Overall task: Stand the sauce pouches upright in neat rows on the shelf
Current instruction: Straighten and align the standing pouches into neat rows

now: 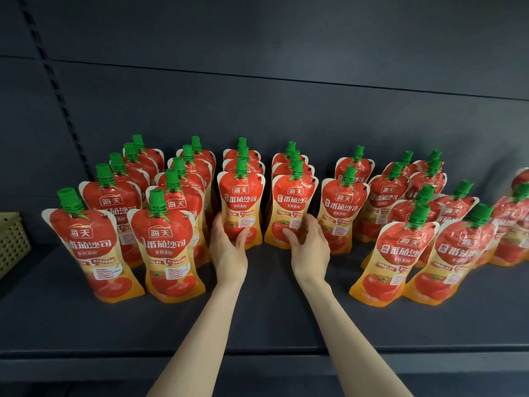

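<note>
Red and yellow tomato sauce pouches with green caps stand upright in several rows on the dark shelf [272, 319]. My left hand [229, 247] grips the lower part of the front pouch [241, 199] of the third row. My right hand [310, 247] grips the lower part of the front pouch [293, 202] of the fourth row. Both pouches stand on the shelf, side by side with a narrow gap. The two left rows reach further forward, ending at a front pouch [167, 247]. Rows on the right are looser, with a front pouch [398, 259] leaning slightly.
A perforated yellowish basket [13, 242] sits at the left edge of the shelf. A dark back panel [286, 96] with a slotted upright stands behind the rows. The shelf's front lip [257, 353] runs across below my forearms. More pouches crowd the far right edge.
</note>
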Motion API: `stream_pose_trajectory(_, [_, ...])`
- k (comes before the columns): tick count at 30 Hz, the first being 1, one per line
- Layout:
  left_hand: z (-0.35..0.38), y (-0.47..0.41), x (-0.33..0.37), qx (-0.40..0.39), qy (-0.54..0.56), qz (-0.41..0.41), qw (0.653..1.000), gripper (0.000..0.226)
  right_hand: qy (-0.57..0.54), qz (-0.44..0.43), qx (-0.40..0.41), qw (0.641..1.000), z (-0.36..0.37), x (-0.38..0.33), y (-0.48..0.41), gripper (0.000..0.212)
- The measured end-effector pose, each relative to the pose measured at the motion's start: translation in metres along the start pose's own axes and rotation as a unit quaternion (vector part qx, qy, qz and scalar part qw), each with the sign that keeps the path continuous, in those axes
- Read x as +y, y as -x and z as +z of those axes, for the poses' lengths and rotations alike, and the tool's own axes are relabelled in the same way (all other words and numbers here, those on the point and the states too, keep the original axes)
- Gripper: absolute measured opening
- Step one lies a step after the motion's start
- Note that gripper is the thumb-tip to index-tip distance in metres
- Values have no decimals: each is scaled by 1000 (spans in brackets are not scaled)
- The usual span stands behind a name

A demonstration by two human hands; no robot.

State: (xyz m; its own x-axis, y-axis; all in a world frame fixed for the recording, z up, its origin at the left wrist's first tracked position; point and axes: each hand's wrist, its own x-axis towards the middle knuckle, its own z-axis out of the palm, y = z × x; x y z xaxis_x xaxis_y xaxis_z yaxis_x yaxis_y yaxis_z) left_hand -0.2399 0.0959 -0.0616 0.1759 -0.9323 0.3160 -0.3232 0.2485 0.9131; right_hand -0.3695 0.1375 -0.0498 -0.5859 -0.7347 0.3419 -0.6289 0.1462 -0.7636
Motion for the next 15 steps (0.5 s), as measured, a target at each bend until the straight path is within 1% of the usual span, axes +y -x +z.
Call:
stream_pose_trajectory(5, [-1, -1, -1, 0, 6, -3, 1000, 62, 23, -2, -4, 1000, 0, 0, 0, 57])
stream_pose_trajectory(15, [-3, -1, 1, -2, 8, -19, 1000, 61, -16, 0, 1, 1000, -2, 2, -1, 53])
